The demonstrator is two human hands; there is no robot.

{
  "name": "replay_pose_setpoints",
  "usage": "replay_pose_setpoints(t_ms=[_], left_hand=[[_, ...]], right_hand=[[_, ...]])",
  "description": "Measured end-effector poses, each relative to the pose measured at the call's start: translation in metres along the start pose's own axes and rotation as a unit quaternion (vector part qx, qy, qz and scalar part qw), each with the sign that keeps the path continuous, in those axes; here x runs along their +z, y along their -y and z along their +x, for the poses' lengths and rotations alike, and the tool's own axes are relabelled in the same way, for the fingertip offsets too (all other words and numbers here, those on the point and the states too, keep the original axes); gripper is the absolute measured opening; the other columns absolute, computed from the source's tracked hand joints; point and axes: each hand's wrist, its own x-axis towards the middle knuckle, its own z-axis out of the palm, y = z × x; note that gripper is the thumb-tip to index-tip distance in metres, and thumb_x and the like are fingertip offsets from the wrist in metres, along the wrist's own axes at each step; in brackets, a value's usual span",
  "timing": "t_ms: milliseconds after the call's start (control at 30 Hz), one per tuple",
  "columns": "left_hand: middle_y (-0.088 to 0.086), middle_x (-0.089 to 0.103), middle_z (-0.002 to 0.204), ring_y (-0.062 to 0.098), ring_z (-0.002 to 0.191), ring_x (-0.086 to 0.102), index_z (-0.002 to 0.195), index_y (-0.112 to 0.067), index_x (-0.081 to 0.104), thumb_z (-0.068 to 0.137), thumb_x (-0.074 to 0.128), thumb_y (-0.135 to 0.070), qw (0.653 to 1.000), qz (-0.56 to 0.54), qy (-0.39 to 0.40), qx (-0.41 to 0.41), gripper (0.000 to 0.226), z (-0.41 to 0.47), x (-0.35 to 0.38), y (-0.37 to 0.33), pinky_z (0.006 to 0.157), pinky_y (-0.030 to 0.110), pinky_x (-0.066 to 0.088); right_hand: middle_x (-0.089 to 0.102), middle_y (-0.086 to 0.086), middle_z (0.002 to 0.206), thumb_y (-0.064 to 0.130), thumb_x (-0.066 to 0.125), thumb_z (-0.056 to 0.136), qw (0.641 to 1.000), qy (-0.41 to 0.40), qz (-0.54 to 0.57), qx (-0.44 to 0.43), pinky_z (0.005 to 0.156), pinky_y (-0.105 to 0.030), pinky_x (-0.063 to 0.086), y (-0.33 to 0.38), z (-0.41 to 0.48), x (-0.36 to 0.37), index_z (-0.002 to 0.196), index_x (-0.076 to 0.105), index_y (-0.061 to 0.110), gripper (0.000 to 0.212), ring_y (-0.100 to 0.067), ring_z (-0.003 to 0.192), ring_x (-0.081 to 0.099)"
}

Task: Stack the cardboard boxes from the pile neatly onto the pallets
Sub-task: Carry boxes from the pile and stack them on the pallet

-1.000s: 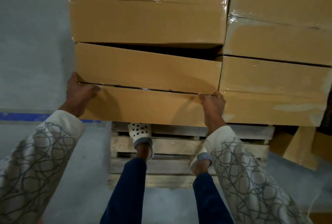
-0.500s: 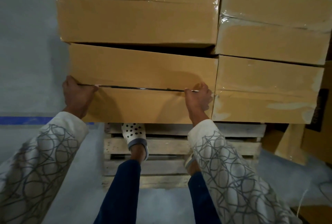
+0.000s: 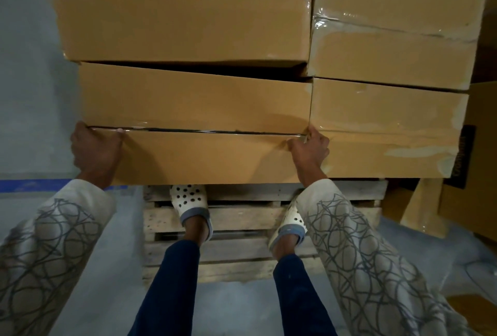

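Note:
A wide cardboard box (image 3: 204,158) lies at the near left of the wooden pallet (image 3: 242,220), its taped top seam facing me. My left hand (image 3: 94,147) grips its near left corner, with the thumb on the top seam. My right hand (image 3: 309,150) grips its near right corner, fingers at the gap to the neighbouring box (image 3: 384,125). Behind them, two taller taped boxes (image 3: 183,23) (image 3: 392,39) sit side by side on the same pallet. The left one overhangs the box I hold.
Both my feet in white perforated clogs (image 3: 189,201) stand on the pallet's bare near slats. More cardboard boxes (image 3: 478,174) lean at the right of the pallet. A blue tape line (image 3: 27,185) crosses the grey floor at the left.
My right hand slid along the box's near edge to its right corner. My left hand has stayed on the left corner. The view has shifted slightly.

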Motion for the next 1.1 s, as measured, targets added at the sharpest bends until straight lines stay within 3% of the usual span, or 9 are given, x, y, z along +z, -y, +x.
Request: replay_pose_setpoints(t_ms=[233,400,533,667,800,900,1100], left_hand=[[0.018,0.056,0.137,0.045,0.126,0.055,0.131,-0.013,0.053,0.074,0.077,-0.052,1.000,-0.027,0.002,-0.009,0.073,0.001,-0.004,-0.005,0.104,0.061,0.045],[0.014,0.059,0.135,0.044,0.122,0.058,0.129,-0.018,0.055,0.069,0.075,-0.052,0.999,-0.038,-0.002,-0.020,0.071,0.004,-0.018,-0.007,0.103,0.059,0.047],[0.010,0.060,0.136,0.040,0.123,0.059,0.129,-0.021,0.058,0.068,0.080,-0.052,0.998,-0.057,-0.002,-0.017,0.072,0.005,-0.023,-0.007,0.106,0.053,0.046],[0.010,0.058,0.138,0.037,0.125,0.058,0.131,-0.019,0.057,0.073,0.082,-0.045,0.996,-0.092,0.005,-0.008,0.068,-0.002,-0.023,-0.009,0.108,0.047,0.045],[0.011,0.057,0.139,0.033,0.127,0.056,0.120,-0.028,0.062,0.082,0.081,-0.032,0.993,-0.115,0.016,-0.007,0.042,-0.009,-0.027,-0.012,0.106,0.039,0.042],[0.008,0.057,0.139,0.032,0.126,0.056,0.134,-0.022,0.058,0.078,0.082,-0.034,0.992,-0.124,0.015,-0.007,0.062,-0.005,-0.028,-0.009,0.107,0.039,0.043],[0.000,0.063,0.132,0.033,0.118,0.062,0.126,-0.029,0.058,0.056,0.081,-0.053,0.991,-0.131,0.026,-0.022,0.077,0.007,-0.026,0.000,0.103,0.051,0.050]], right_hand=[[0.051,-0.005,0.134,0.018,0.076,0.082,0.998,-0.012,0.057,-0.008,0.111,-0.041,0.041,0.000,0.002,0.002,0.138,0.061,0.020,0.059,-0.030,0.124,0.047],[0.069,0.004,0.114,0.041,0.080,0.057,0.989,-0.003,0.144,0.038,0.101,-0.043,0.055,-0.003,0.021,0.016,0.115,0.068,0.036,0.059,-0.025,0.114,0.062],[0.074,0.011,0.101,0.038,0.079,0.056,0.983,-0.002,0.179,0.049,0.097,-0.045,0.057,-0.004,0.030,0.020,0.094,0.063,0.040,0.041,-0.024,0.113,0.064],[0.076,0.003,0.109,0.022,0.084,0.071,0.982,0.003,0.181,0.047,0.098,-0.042,0.058,0.009,0.019,0.011,0.117,0.071,0.021,0.048,-0.018,0.104,0.071],[0.074,0.002,0.118,0.020,0.084,0.076,0.983,-0.001,0.183,0.036,0.101,-0.038,0.056,0.013,0.014,0.008,0.128,0.068,0.018,0.054,-0.015,0.106,0.070],[0.071,0.001,0.125,0.018,0.084,0.080,0.983,0.002,0.180,0.026,0.103,-0.033,0.054,0.014,0.014,0.008,0.134,0.065,0.017,0.057,-0.014,0.111,0.067],[0.069,0.000,0.129,0.019,0.083,0.081,0.991,-0.005,0.132,0.010,0.105,-0.033,0.052,0.015,0.013,0.008,0.137,0.064,0.016,0.059,-0.015,0.115,0.065]])
